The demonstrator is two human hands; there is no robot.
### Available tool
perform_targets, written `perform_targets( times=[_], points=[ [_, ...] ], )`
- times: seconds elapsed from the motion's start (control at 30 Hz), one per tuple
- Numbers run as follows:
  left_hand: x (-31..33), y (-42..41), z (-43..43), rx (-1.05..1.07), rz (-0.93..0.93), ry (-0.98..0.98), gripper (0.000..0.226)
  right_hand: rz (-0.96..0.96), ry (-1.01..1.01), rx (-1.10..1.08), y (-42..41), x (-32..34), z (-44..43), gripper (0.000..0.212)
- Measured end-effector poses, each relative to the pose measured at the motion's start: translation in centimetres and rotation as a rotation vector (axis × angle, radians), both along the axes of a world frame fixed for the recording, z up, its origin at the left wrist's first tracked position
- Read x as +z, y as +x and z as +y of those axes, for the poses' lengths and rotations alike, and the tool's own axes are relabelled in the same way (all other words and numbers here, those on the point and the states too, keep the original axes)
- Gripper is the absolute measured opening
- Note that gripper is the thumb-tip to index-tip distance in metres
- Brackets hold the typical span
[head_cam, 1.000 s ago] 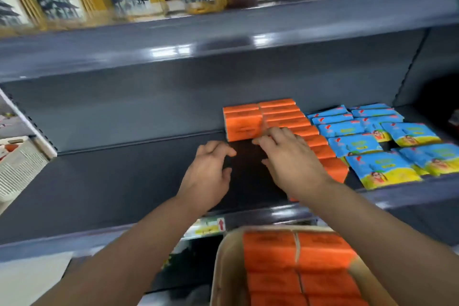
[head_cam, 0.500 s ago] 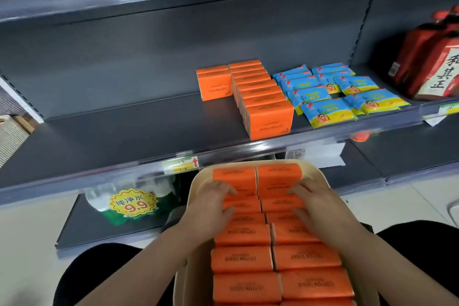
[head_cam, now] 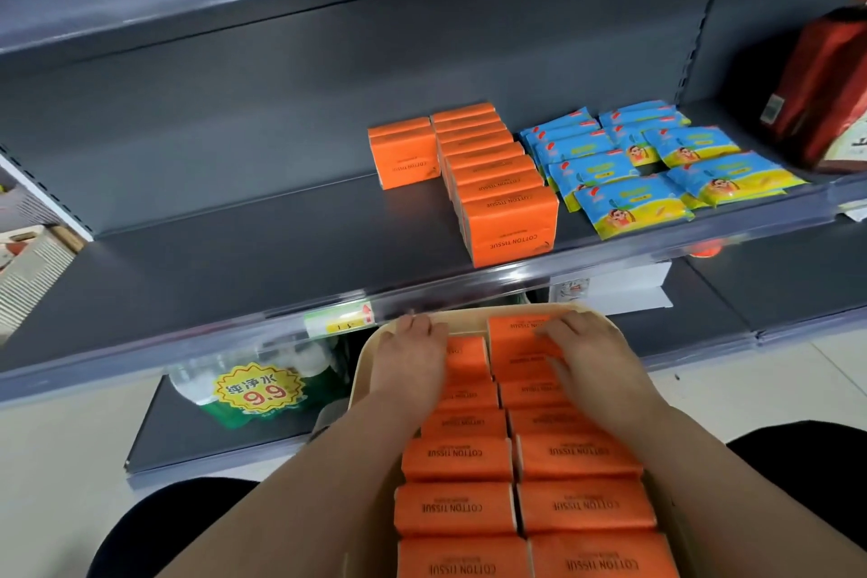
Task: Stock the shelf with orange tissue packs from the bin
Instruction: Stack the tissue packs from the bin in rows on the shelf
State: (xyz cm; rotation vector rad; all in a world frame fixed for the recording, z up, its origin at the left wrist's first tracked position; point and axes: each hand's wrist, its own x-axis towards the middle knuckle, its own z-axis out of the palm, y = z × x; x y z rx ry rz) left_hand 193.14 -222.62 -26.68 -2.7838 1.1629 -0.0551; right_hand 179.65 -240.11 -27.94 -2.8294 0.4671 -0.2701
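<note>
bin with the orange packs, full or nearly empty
Nearly full: orange tissue packs fill the bin in two rows; the left row stops a little short of the far wall.

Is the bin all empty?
No, the bin holds two rows of orange tissue packs, filling it almost from end to end.

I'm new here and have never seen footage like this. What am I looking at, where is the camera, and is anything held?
There is no machine: a person works with bare hands, and the one camera sits on their head, looking forward and down. A beige bin before them holds orange tissue packs. More orange packs stand on the grey shelf, beside blue-and-yellow packets. The left hand and right hand rest on the bin's far packs; nothing is lifted, and whether the left one grips a pack is unclear.
</note>
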Motion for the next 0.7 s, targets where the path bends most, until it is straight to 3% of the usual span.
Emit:
perform_targets(
  times=[0.17,0.33,0.57,0.7],
  points=[
    [-0.3,-0.3,-0.1,0.007,0.03,0.029,0.035,-0.037,-0.059,-0.004,0.6,-0.2,0.5,0.043],
    [0.4,-0.6,0.6,0.036,0.11,-0.083,0.039,0.015,-0.099,0.011,1.6,0.2,0.3,0.05],
    [1.8,-0.6,3.2,0.063,0.158,-0.228,0.039,0.192,-0.189,-0.056,2.4,0.3,1.0,0.035],
    [2.1,-1.0,4.3,0.052,0.221,-0.309,0.035,0.204,-0.211,-0.04,1.8,0.1,1.8,0.039]
  ],
)
